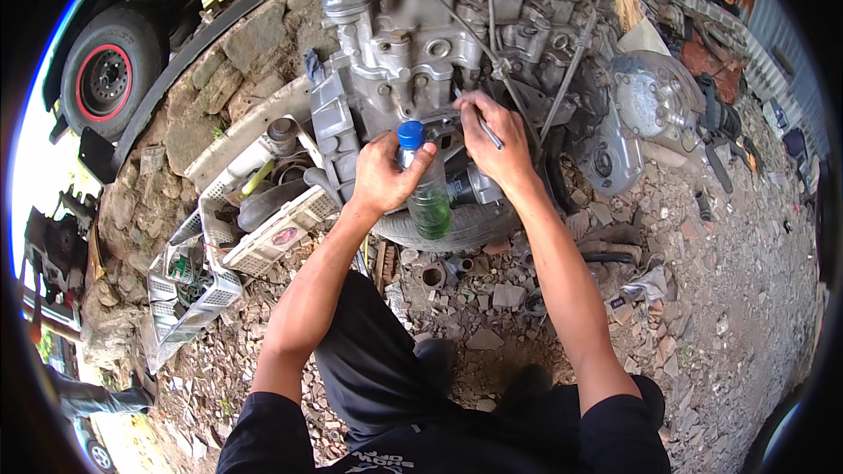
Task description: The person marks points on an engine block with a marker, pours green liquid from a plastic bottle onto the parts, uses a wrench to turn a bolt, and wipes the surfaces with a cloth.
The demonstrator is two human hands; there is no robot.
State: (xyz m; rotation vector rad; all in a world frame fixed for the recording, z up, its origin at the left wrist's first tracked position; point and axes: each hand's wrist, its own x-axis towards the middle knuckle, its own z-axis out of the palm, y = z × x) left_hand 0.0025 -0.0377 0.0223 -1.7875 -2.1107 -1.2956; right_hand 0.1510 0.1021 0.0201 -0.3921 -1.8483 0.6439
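My left hand (383, 177) is wrapped round a clear plastic bottle (430, 208) with a blue cap and some green liquid at its bottom. The bottle tilts in front of a grey metal engine (413, 44), its cap near the engine's lower edge. A slim grey metal rod (492, 134) is gripped in my right hand (502, 151). The rod's far end points at the engine's face, close to a bolt; I cannot tell whether it touches, or what kind of tool it is. Below the bottle, a tyre (479, 230) lies under the engine.
White plastic crates (281, 226) with metal parts stand at the left by a stone wall (202, 96). A vehicle wheel (104, 75) is beyond it. A cast metal cover (645, 101) leans at the engine's right. Rubble and loose parts cover the ground (702, 298).
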